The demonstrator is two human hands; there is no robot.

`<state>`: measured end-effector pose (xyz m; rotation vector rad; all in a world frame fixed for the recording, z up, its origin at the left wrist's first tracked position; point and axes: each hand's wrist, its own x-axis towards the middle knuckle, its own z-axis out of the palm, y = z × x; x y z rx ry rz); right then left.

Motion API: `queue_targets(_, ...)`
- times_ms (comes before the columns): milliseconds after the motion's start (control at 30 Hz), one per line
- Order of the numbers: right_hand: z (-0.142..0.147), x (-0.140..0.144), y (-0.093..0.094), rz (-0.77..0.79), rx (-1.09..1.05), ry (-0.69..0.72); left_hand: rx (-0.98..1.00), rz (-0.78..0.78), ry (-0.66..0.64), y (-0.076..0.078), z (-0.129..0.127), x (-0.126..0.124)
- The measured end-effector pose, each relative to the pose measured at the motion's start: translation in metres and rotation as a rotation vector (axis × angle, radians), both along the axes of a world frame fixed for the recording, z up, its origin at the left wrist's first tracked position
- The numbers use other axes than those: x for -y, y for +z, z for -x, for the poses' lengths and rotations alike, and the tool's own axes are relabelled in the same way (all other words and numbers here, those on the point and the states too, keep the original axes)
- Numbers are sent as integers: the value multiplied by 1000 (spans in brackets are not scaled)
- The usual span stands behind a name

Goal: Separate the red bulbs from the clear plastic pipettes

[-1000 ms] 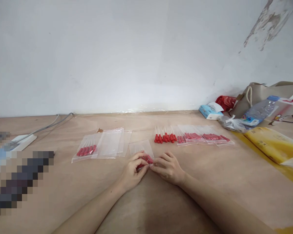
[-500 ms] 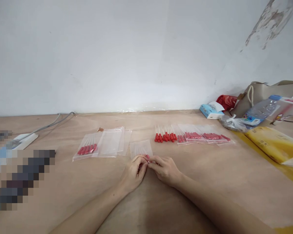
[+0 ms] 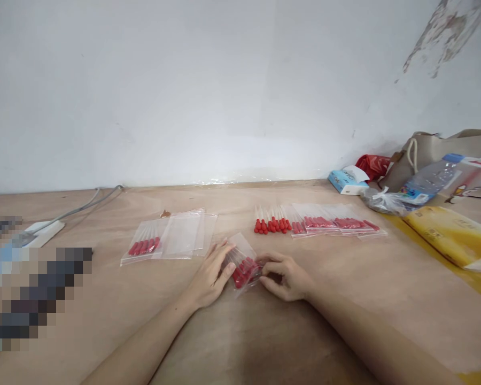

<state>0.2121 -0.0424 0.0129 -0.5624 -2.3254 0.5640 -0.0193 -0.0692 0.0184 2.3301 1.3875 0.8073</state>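
Bag (image 3: 243,247) between both hands (image 3: 210,274) (image 3: 287,276)

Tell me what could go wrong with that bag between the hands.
I can't tell whether the clear bag is sealed at its near end; if open, the red-tipped sticks inside might slide out. Pressure from the left hand, at its left edge, could crease the plastic.

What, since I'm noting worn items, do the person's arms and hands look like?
Bare left hand and bare right hand, with no gloves, rings or watch visible. The bare left forearm and bare right forearm show no sleeves; a small spot marks the left near the wrist.
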Motion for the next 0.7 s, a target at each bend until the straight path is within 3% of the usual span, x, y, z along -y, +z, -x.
queue_targets(200, -10, -22, -13, -2, -168, -291, -146, -54, -57, -4, 3, -3)
queue_targets(400, -6, -27, -18, -44, -61, -376, -57, -127, -141, -6, 3, 0)
queue_targets(533, -6, -22, -9, 33, -8, -312, -30, -54, -226, -6, 4, 0)
queue_targets(700, -9, -22, -1, 183, 56, -166, 5, -10, -215, -1, 7, 0)
